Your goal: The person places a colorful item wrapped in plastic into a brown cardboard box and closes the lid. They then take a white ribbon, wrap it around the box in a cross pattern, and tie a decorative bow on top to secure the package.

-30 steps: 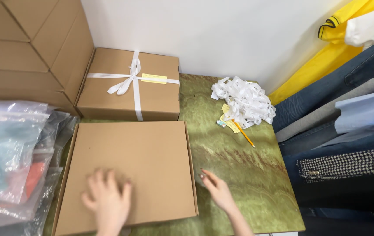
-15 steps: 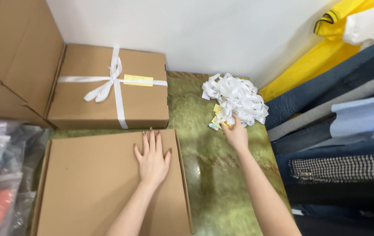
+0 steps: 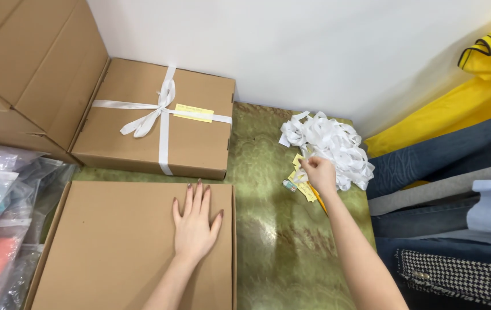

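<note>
Currently left hand [image 3: 195,225] flat, palm down, fingers spread, on plain cardboard box [image 3: 113,252] at near left of green table [image 3: 274,229]; grip holds nothing. Right arm stretched forward, right hand [image 3: 318,172] with fingertips pinched at edge of white ribbon pile [image 3: 329,143], beside yellow tags [image 3: 303,186]. Ribbon-tied box [image 3: 159,123] behind plain box.

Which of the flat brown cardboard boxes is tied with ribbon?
The far flat brown cardboard box against the wall: white ribbon bow, yellow label. The near plain cardboard box, under the left hand, has neither.
</note>
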